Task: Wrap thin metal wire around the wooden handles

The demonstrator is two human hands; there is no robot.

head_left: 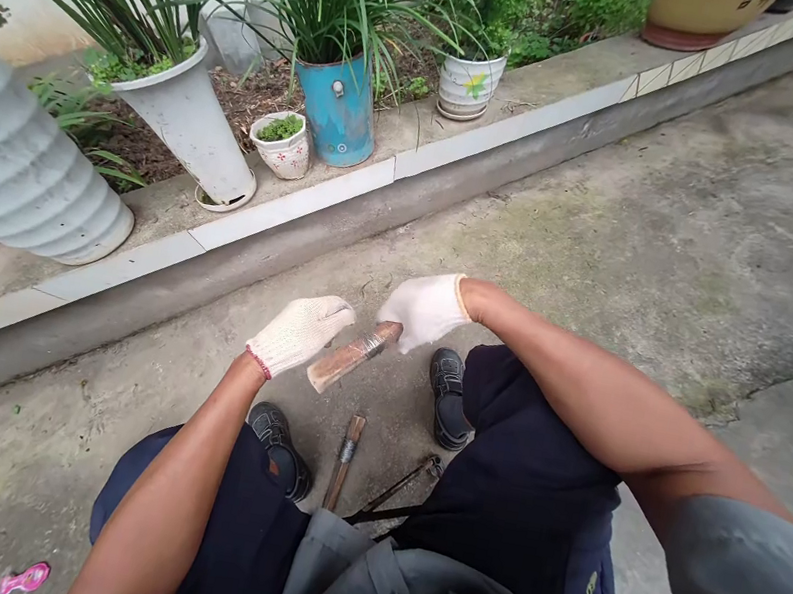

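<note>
My right hand, in a white knitted glove, is closed around the upper end of a short, flat piece of wood. Thin shiny wire is wound about the wood just below that grip. My left hand, gloved as well, hovers beside the wood with its fingers bent together near the wire. Whatever may be pinched there is too small to make out. On the ground between my feet lies a second wooden piece bound with wire. Next to it is a long dark metal tool, its near part hidden by my clothes.
A low tiled ledge runs diagonally ahead, carrying a blue pot, a small white pot and tall white planters. Concrete ground lies around me. A pink object rests at lower left.
</note>
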